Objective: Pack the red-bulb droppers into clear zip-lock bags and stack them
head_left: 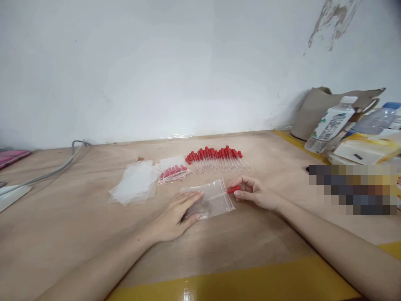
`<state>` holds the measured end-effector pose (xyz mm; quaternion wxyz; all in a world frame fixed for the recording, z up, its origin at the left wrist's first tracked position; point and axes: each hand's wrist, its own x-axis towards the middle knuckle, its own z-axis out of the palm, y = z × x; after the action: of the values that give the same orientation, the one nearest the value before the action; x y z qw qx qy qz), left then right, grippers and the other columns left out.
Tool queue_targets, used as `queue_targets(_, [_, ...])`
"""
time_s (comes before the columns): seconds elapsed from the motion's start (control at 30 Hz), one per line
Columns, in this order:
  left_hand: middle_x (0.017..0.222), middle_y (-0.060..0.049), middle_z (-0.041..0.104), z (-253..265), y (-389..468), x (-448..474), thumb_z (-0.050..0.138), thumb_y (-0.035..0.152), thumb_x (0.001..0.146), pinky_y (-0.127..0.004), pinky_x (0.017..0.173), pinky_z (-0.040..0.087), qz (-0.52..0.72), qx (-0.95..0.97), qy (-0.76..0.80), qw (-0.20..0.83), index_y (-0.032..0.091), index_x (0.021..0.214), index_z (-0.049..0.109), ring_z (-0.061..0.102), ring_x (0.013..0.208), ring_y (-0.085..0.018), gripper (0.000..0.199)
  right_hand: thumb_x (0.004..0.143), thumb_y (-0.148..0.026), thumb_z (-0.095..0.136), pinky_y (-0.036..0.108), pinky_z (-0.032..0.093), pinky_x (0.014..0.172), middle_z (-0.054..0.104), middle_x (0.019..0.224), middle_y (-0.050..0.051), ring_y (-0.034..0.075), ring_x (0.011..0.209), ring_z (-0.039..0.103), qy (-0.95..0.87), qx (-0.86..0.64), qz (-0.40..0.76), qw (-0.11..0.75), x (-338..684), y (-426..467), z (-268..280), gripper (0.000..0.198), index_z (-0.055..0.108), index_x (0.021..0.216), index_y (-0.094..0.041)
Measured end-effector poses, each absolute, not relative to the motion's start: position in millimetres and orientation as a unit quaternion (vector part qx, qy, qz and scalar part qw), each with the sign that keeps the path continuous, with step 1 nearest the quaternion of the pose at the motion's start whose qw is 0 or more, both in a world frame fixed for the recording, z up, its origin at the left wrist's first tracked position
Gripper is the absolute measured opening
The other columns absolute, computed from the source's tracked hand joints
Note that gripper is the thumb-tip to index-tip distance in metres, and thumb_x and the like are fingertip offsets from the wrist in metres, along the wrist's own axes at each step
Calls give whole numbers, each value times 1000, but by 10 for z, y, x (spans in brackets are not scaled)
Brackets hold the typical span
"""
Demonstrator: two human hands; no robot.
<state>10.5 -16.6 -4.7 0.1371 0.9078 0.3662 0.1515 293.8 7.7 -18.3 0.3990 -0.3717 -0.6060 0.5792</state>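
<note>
A clear zip bag (216,201) lies flat on the table, its zip end to the right. My left hand (183,212) rests over the bag's left part, fingers stretched out and thumb apart. At the bag's right end, my right hand (250,193) pinches a dropper by its red bulb (233,190). Its clear stem points left into the bag's mouth, or lies over it; I cannot tell which. Behind, a row of similar droppers (216,158) lies side by side, red bulbs towards the wall. Left of them is a stack of filled bags (173,169) with red bulbs showing.
Flat clear bags (134,182) lie in a loose pile at the left. Grey cables (59,170) run across the table's left side. At the right stand a plastic bottle (331,124), a taupe bag (308,113) and a yellow-white packet (363,150). A white wall (156,75) rises behind.
</note>
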Motion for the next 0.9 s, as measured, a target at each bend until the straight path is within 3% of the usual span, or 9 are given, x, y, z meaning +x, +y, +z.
queue_targets(0.17, [138, -6, 40, -73, -160, 104, 45, 36, 91, -45, 103, 31, 152, 909, 362, 141, 26, 138, 30, 36, 127, -24, 51, 67, -32, 69, 26, 48, 59, 59, 99, 3, 9, 67, 58, -624, -313, 612, 372, 2883, 41, -187, 25, 50, 77, -19])
queue_targets(0.33, [139, -5, 39, -47, -164, 96, 44, 36, 91, -43, 103, 32, 163, 902, 366, 160, 27, 137, 31, 36, 127, -23, 49, 69, -29, 68, 26, 47, 68, 64, 86, 2, 10, 76, 59, -636, -322, 619, 330, 2851, 74, -223, 24, 50, 80, -18])
queue_targets(0.6, [125, -5, 52, -52, -119, 67, 51, 27, 87, -36, 98, 39, 206, 904, 326, 185, 25, 122, 50, 47, 116, -21, 35, 63, -25, 73, 25, 47, 67, 67, 81, 2, 11, 71, 61, -640, -358, 611, 298, 3020, 166, -198, 22, 59, 76, -15])
queue_targets(0.73, [120, -5, 57, -61, -118, 81, 53, 30, 87, -38, 96, 41, 198, 904, 329, 187, 25, 122, 50, 51, 112, -22, 35, 63, -30, 73, 26, 47, 66, 68, 78, 2, 11, 67, 60, -651, -367, 604, 277, 2999, 178, -203, 23, 66, 78, -15])
queue_targets(0.9, [119, -5, 58, -54, -125, 105, 52, 29, 88, -39, 95, 42, 202, 907, 312, 198, 23, 119, 53, 50, 113, -22, 32, 70, -43, 65, 23, 43, 58, 64, 73, 3, 11, 64, 55, -721, -376, 509, 282, 2892, 173, -193, 32, 71, 86, -16])
